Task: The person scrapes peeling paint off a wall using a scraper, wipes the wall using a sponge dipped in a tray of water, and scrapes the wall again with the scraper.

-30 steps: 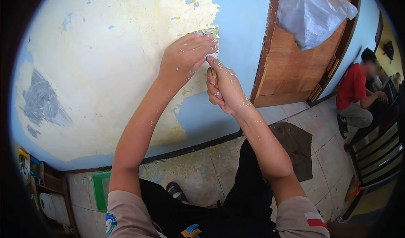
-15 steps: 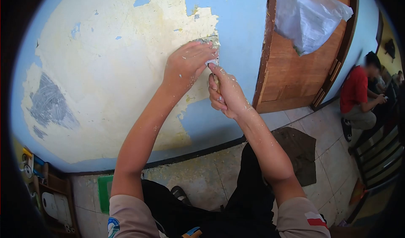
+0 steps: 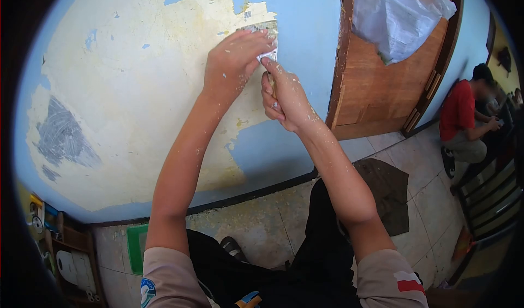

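Observation:
A metal scraper (image 3: 266,27) lies with its wide blade against the wall (image 3: 153,79), at the border between bare cream plaster and blue paint. Its handle is wrapped in the fingers of my right hand (image 3: 289,98), thumb pointing up toward the blade. Pressed flat over the blade is my left hand (image 3: 234,60), its fingers stretched out together. Paint flakes stick to both hands and forearms. Part of the blade and most of the handle are hidden by my hands.
Right of the wall is a wooden door (image 3: 387,84) with a white plastic bag (image 3: 401,21). A person in red (image 3: 458,111) crouches at the far right near a slatted bench (image 3: 494,190). A green tray (image 3: 136,248), brown cloth (image 3: 385,193) and wooden shelf (image 3: 76,240) stand low.
Both hands and the scraper have moved upward along the wall since the half-second-old frame, after sitting a little lower. The view has shifted slightly.

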{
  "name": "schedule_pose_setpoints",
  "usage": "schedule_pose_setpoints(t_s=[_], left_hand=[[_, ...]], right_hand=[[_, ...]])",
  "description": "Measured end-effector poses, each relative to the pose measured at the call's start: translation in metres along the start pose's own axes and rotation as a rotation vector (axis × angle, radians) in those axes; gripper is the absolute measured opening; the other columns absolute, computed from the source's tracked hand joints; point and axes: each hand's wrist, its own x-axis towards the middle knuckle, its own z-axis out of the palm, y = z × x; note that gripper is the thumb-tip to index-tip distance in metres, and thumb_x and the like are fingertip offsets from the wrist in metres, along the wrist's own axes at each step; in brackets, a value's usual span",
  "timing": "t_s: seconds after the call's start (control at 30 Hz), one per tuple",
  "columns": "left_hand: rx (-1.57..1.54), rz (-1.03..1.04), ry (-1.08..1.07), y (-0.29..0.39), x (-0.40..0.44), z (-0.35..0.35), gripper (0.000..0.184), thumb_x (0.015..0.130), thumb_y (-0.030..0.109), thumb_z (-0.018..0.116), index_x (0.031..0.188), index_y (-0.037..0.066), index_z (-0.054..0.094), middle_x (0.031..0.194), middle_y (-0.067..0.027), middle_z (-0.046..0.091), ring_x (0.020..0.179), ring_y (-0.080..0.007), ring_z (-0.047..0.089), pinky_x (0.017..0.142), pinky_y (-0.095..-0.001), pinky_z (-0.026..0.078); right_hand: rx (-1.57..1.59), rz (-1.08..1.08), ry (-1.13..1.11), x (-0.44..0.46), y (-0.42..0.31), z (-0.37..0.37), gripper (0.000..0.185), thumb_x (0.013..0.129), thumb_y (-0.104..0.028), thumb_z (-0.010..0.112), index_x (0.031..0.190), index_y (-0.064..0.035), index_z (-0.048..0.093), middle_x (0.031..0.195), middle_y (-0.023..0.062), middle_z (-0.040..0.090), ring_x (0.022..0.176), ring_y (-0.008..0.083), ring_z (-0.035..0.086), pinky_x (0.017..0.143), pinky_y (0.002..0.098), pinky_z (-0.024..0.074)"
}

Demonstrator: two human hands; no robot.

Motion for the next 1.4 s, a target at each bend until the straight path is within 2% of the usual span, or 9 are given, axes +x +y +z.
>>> schedule_pose_setpoints(t_s=[0.07, 0.17, 0.37, 0.57, 0.73, 0.87, 1.0, 1.13, 1.4], left_hand=[[-0.004, 0.032, -0.008, -0.006, 0.005, -0.001, 0.031, 0.074, -0.004, 0.075, 0.103, 0.009, 0.076, 0.11, -0.0018, 0.077, 0.113, -0.0228, 0.071, 0.103, -0.0397, 0.056], [-0.026, 0.031, -0.087, 0.01, -0.012, 0.001, 0.03, 0.075, -0.003, 0.075, 0.102, 0.01, 0.076, 0.11, -0.0016, 0.077, 0.113, -0.0223, 0.071, 0.102, -0.0394, 0.056], [0.07, 0.092, -0.033, 0.002, 0.003, -0.002, 0.029, 0.076, -0.001, 0.075, 0.103, 0.01, 0.075, 0.111, -0.0024, 0.077, 0.113, -0.0209, 0.071, 0.101, -0.0389, 0.056], [0.076, 0.068, -0.063, 0.013, -0.012, 0.0, 0.03, 0.076, -0.001, 0.075, 0.105, 0.01, 0.075, 0.11, -0.0027, 0.077, 0.111, -0.0203, 0.072, 0.1, -0.0383, 0.057], [0.091, 0.084, -0.019, 0.0, 0.006, -0.003, 0.031, 0.076, -0.001, 0.076, 0.105, 0.011, 0.076, 0.11, -0.0008, 0.077, 0.112, -0.0195, 0.072, 0.101, -0.0377, 0.057], [0.067, 0.039, -0.062, 0.01, -0.013, 0.001, 0.029, 0.077, 0.0, 0.076, 0.103, 0.011, 0.076, 0.11, -0.0002, 0.077, 0.111, -0.0206, 0.072, 0.101, -0.0379, 0.057], [0.032, 0.064, 0.023, -0.008, 0.018, -0.001, 0.026, 0.077, -0.001, 0.075, 0.101, 0.011, 0.076, 0.109, -0.0006, 0.078, 0.111, -0.0214, 0.072, 0.102, -0.0387, 0.056], [0.011, 0.003, -0.003, 0.006, 0.002, 0.002, 0.027, 0.077, -0.002, 0.074, 0.101, 0.01, 0.076, 0.106, -0.0025, 0.078, 0.108, -0.0228, 0.073, 0.101, -0.0394, 0.057], [0.06, 0.052, 0.029, -0.005, 0.016, -0.005, 0.03, 0.076, -0.003, 0.074, 0.103, 0.011, 0.076, 0.109, -0.003, 0.078, 0.111, -0.0219, 0.072, 0.101, -0.0389, 0.056]], right_hand=[[0.025, -0.04, -0.014, -0.002, -0.001, 0.001, 0.052, 0.105, -0.048, 0.053, 0.07, -0.0116, 0.042, 0.046, -0.0014, 0.029, 0.032, 0.0109, 0.02, 0.033, 0.0277, 0.0167], [0.044, 0.039, 0.019, -0.013, 0.008, -0.006, 0.052, 0.105, -0.049, 0.052, 0.07, -0.012, 0.041, 0.046, -0.0014, 0.029, 0.031, 0.011, 0.02, 0.033, 0.028, 0.0175], [0.051, 0.072, -0.026, -0.004, -0.001, -0.006, 0.053, 0.105, -0.051, 0.053, 0.069, -0.0131, 0.042, 0.046, -0.0019, 0.029, 0.031, 0.0104, 0.02, 0.033, 0.0276, 0.0174], [0.009, 0.134, -0.017, -0.016, 0.0, -0.012, 0.053, 0.105, -0.052, 0.052, 0.07, -0.0136, 0.043, 0.045, -0.0017, 0.029, 0.031, 0.011, 0.021, 0.034, 0.028, 0.0179], [0.058, 0.035, -0.043, -0.004, -0.011, -0.001, 0.052, 0.106, -0.051, 0.051, 0.07, -0.0134, 0.042, 0.045, -0.002, 0.029, 0.03, 0.011, 0.021, 0.033, 0.0279, 0.0178], [0.06, 0.128, -0.023, -0.015, 0.002, -0.007, 0.051, 0.106, -0.05, 0.05, 0.071, -0.0134, 0.042, 0.045, -0.002, 0.029, 0.03, 0.011, 0.021, 0.033, 0.0279, 0.0174], [0.068, 0.063, -0.044, -0.005, -0.014, 0.002, 0.051, 0.106, -0.051, 0.051, 0.071, -0.0137, 0.042, 0.045, -0.0022, 0.028, 0.03, 0.0109, 0.021, 0.033, 0.0281, 0.0175], [0.072, 0.095, -0.05, -0.01, -0.006, -0.005, 0.051, 0.105, -0.052, 0.051, 0.072, -0.014, 0.043, 0.045, -0.0024, 0.029, 0.031, 0.011, 0.02, 0.033, 0.0283, 0.0172], [0.078, 0.062, -0.069, 0.0, -0.016, 0.003, 0.052, 0.105, -0.053, 0.052, 0.072, -0.0142, 0.043, 0.045, -0.002, 0.028, 0.031, 0.0112, 0.02, 0.034, 0.0286, 0.0166]])
